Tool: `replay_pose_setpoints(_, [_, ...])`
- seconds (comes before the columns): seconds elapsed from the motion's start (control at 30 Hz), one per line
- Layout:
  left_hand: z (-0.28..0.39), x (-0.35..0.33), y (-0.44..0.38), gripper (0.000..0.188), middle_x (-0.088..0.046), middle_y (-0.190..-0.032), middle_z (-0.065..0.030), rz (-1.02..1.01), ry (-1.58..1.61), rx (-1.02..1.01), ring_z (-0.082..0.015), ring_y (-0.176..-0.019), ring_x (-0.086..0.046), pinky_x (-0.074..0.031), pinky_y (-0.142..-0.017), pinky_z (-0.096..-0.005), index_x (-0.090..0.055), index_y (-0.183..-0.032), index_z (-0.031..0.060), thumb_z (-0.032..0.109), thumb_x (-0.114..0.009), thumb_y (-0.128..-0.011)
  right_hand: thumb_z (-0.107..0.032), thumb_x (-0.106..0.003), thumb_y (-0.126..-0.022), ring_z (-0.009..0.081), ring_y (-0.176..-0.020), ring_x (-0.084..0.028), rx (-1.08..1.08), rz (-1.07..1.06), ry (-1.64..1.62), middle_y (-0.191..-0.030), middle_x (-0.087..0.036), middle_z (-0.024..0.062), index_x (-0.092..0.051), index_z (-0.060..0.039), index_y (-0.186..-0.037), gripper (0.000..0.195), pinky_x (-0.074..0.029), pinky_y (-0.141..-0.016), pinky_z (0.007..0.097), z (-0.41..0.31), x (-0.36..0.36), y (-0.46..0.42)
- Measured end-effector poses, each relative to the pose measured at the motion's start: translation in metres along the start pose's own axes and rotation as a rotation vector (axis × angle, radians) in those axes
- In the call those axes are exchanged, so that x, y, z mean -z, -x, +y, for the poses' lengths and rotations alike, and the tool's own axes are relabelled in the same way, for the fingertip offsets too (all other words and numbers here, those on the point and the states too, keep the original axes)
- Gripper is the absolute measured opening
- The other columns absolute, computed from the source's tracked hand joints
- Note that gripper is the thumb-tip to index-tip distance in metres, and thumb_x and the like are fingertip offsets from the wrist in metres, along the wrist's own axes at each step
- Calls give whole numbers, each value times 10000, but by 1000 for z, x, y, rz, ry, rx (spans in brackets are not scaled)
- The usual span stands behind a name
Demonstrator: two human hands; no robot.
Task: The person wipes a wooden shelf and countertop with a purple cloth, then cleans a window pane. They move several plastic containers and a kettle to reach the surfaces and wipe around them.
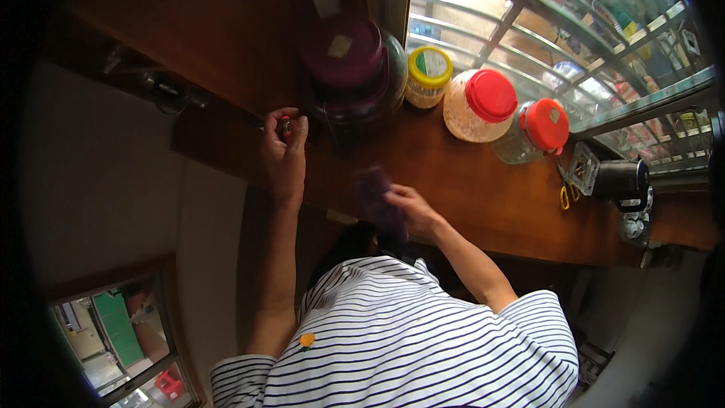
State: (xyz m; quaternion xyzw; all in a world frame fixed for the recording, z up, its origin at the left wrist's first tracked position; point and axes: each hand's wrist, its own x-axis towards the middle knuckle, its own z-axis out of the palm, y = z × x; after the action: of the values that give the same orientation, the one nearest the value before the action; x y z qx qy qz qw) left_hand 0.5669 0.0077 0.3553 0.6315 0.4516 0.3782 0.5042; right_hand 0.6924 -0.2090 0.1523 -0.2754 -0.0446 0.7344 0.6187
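Note:
My left hand (pixel 286 139) is raised at the left of the wooden counter, its fingers closed around a small red object (pixel 286 126) whose kind I cannot tell. A thin thread or wire (pixel 328 124) hangs near it, in front of a large dark jar (pixel 396 76) with a purple lid (pixel 342 51). Lower and to the right, my right hand (pixel 413 209) grips a dark purple cloth-like item (pixel 380 201), blurred, above the counter's front edge. What the fingers cover of both items is hidden.
Along the barred window stand a yellow-lidded jar (pixel 426 88) and two red-lidded jars (pixel 473 119) (pixel 518 139). Yellow-handled scissors (pixel 565 195), a clear plastic tray (pixel 582 167) and a black mug-like container (pixel 620 178) are at the right. The wooden counter (pixel 453 181) curves before me.

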Motion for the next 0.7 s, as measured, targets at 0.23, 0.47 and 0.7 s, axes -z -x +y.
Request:
replay_pose_setpoints(0.23, [11, -23, -32, 288, -539, -903, 5, -33, 67, -250, -77, -768, -507, -496, -719, -252, -600, -1196, 55, 180, -696, -955, -345, -436, -1063, 284, -1174, -618, 581, -231, -216, -1318, -624, 130, -486, -46, -1417, 467, -485, -1057, 436, -127, -95, 41])
replay_pose_setpoints(0.47, [-10, -31, -52, 745, -677, -998, -138, -37, -392, -344, -217, -868, -662, -543, -782, -374, -459, -1413, -6, 407, -766, -874, -248, -451, -1027, 248, -1118, -627, 1023, 260, 249, -1277, -616, 130, -499, -6, -1362, 416, -506, -1011, 404, -206, -188, -22])
replay_pose_setpoints(0.7, [-21, -34, -58, 470, -714, -956, -201, -69, -633, -404, -404, -847, -685, -550, -735, -480, -650, -1175, 5, 322, -746, -842, -362, -647, -911, 377, -1355, -415, 1262, 317, 2205, -1450, -465, 172, -590, -152, -1363, 502, -311, -1133, 554, -209, -239, -106])
